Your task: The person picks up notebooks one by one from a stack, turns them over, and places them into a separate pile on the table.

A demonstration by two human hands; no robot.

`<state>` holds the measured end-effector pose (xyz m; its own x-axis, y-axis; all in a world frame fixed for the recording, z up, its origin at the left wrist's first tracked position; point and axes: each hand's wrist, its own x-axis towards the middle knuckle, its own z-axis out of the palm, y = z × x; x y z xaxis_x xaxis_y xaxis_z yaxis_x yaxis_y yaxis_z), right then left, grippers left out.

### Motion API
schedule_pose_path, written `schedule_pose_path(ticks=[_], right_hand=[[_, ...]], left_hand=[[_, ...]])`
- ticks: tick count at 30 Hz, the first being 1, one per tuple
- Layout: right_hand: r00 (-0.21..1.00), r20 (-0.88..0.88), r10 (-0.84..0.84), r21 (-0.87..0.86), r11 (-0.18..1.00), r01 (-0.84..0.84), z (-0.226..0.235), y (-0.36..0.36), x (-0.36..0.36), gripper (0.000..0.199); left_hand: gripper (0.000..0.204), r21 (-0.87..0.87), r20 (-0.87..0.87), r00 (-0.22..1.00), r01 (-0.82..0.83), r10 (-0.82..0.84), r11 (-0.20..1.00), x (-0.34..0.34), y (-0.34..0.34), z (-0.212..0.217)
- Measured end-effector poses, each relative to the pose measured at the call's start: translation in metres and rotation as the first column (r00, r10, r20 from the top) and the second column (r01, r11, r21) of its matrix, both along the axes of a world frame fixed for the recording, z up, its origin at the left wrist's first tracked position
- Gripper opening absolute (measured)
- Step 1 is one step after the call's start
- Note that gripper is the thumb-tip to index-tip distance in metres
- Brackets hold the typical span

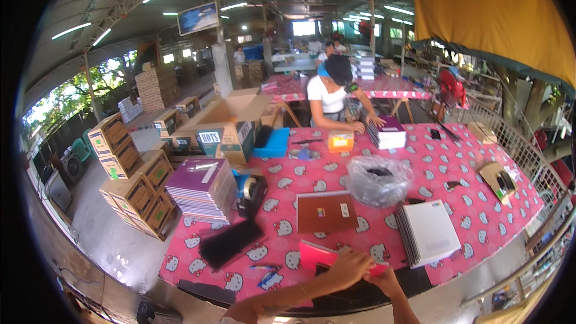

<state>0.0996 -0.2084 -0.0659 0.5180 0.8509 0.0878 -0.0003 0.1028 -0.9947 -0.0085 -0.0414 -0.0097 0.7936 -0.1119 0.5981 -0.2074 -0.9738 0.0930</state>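
Note:
A red-covered notebook [317, 255] lies at the near edge of the table in front of me, with something black under or beside it. My left hand [351, 266] is closed at the notebook's right part, its forearm crossing in front. Beside it, my right hand [383, 278] grips the notebook's right end, fingers partly hidden. Just beyond lies a brown notebook [326, 212], flat. To the right stands a stack of spiral notebooks with a white cover [431, 232]. A bundle of thin black strips [228, 245] rests to the left, near some pens [266, 277].
Purple-topped notebooks [201, 189] are stacked at the left, beside a tape dispenser [253, 195]. A clear plastic bag [379, 181] holds something dark. Across the pink tablecloth [276, 189], a co-worker [329, 96] handles another purple stack [388, 132]. Cartons [141, 189] stand left of the table.

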Motion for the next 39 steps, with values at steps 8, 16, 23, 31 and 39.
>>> schedule_pose_path(ticks=[8,16,23,31,39], right_hand=[[0.95,-0.067,-0.304,0.047,0.951,0.307,-0.034,-0.031,-0.052,0.02],[0.991,-0.075,-0.111,-0.194,0.976,0.095,0.0,-0.026,-0.094,0.019],[0.984,-0.156,0.083,-0.377,0.916,-0.137,0.02,-0.045,-0.129,0.02],[0.97,-0.053,-0.237,-0.216,0.951,0.22,-0.044,-0.081,-0.091,0.034],[0.898,-0.097,-0.429,0.182,0.879,0.44,-0.039,-0.004,-0.04,0.033]], left_hand=[[0.024,-0.019,-0.024,1.0,-0.011,0.01,1.0,-0.017,-0.008,-0.003],[0.026,-0.098,0.075,0.997,-0.012,0.019,0.995,-0.024,-0.021,-0.016],[0.027,-0.061,0.096,0.995,0.023,-0.017,0.998,-0.043,-0.014,-0.012],[0.025,-0.111,0.123,0.985,0.133,-0.12,0.985,-0.032,-0.022,-0.01],[0.025,-0.119,-0.037,0.999,0.021,-0.025,0.993,-0.014,-0.009,-0.002]])
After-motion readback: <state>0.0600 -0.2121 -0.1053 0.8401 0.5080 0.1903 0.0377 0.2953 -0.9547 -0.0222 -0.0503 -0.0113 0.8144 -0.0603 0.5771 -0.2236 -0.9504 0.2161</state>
